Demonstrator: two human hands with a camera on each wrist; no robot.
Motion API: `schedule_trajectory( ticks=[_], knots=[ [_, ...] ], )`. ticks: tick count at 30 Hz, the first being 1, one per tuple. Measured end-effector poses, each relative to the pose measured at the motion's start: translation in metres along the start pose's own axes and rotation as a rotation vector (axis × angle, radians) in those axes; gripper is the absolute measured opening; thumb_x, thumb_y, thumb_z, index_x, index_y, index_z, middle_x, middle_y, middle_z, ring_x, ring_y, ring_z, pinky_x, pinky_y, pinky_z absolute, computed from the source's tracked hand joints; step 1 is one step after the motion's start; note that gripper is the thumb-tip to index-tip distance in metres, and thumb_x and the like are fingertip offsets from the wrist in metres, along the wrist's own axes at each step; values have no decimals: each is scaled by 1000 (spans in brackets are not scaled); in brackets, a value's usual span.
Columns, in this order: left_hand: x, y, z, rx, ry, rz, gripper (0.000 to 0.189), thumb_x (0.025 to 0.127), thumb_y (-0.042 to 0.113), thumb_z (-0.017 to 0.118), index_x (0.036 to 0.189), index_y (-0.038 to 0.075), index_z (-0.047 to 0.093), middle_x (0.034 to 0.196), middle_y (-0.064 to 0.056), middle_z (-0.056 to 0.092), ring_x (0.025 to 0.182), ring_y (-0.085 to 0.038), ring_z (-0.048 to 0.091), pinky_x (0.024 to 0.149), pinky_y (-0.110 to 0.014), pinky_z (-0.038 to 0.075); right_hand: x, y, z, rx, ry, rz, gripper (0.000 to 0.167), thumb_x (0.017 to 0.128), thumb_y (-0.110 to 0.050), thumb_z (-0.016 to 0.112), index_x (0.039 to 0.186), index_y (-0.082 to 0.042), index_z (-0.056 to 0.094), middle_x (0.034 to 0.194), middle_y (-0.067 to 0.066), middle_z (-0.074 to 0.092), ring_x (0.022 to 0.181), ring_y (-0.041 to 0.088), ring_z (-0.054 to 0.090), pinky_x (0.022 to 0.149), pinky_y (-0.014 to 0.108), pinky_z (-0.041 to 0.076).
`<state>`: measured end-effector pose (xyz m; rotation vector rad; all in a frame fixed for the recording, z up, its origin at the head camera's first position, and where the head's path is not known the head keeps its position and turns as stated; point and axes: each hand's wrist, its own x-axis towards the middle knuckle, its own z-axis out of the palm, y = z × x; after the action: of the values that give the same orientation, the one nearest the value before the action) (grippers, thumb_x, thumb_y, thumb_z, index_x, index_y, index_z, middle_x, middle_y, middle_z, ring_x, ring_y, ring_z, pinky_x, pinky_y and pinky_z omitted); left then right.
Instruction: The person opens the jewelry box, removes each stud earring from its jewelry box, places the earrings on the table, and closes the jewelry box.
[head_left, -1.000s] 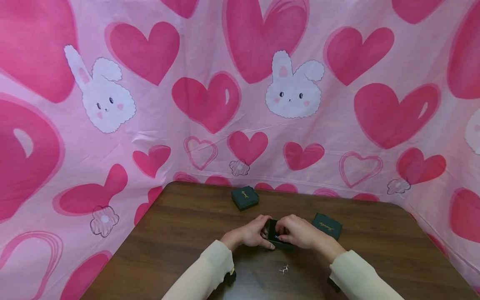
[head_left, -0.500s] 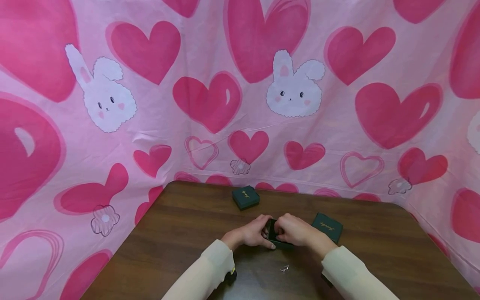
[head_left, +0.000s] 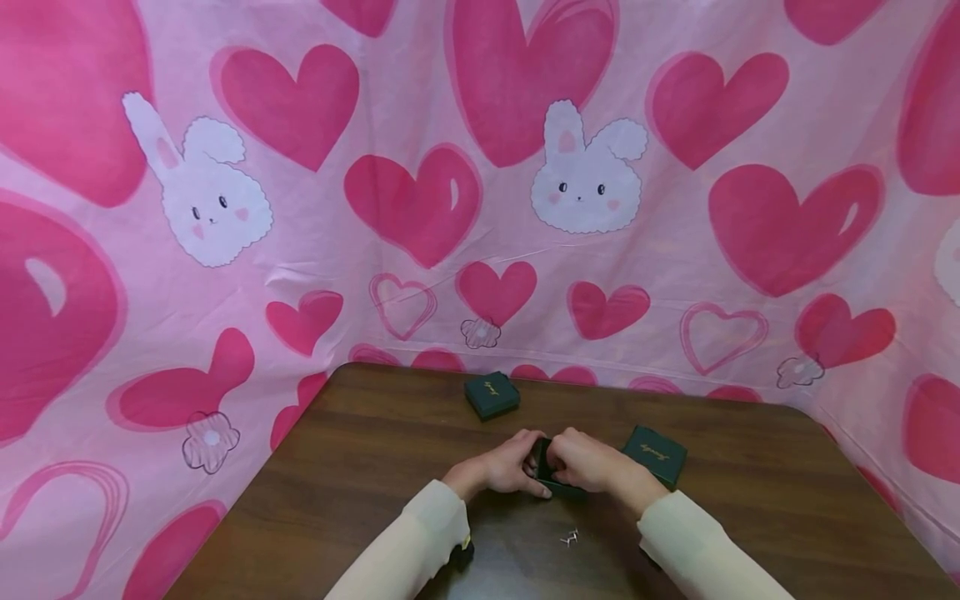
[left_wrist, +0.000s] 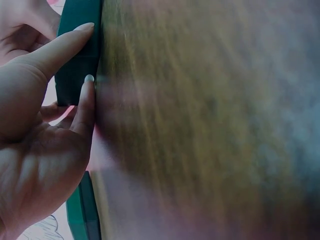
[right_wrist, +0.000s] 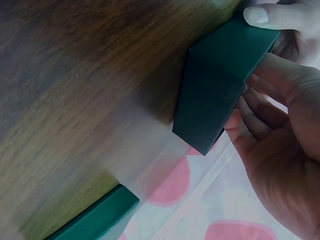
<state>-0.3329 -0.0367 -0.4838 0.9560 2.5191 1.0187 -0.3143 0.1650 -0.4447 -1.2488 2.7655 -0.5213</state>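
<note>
Around the left side of an open dark green jewelry box [head_left: 568,491], my left hand [head_left: 508,467] holds it on the table. In the left wrist view its thumb [left_wrist: 75,41] presses along the box wall [left_wrist: 77,82]. My right hand [head_left: 588,460] reaches over the rim with curled fingers, their tips down inside the box. From the right wrist view, the fingers [right_wrist: 280,75] go in behind the green wall [right_wrist: 215,85]. The walls and my hand hide whether anything is pinched there. Small silver pieces, perhaps earrings [head_left: 570,537], lie on the table in front of the box.
To the right lies a flat green lid [head_left: 656,455] with gold lettering, close behind my right wrist. Another green box [head_left: 492,396] with gold lettering sits further back on the brown wooden table [head_left: 375,467]. A pink heart-print cloth [head_left: 420,217] hangs behind.
My right hand has shifted slightly left and deeper into the box, its forearm following. A small silver piece seen by its fingertips one second ago is now hidden. The left hand keeps its hold.
</note>
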Motion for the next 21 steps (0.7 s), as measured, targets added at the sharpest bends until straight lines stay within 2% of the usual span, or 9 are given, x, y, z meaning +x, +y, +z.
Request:
schedule_trajectory(
  ticks=[14,21],
  knots=[
    [-1,1,-1,-24,3,-2,74,81,21,89,141,10,46,115,1,46,97,-11,51,87,-23,45,0,0,2,-1,-3,12,13,86,1,76,79,-8,72,65,-8,56,55,2,47,56,21,45],
    [-1,0,0,-24,-2,-9,70,82,22,88,139,13,47,115,1,46,98,-10,49,89,-23,45,1,3,3,27,10,18,10,86,-1,78,80,-7,73,67,-8,61,57,2,50,57,21,48]
  ],
)
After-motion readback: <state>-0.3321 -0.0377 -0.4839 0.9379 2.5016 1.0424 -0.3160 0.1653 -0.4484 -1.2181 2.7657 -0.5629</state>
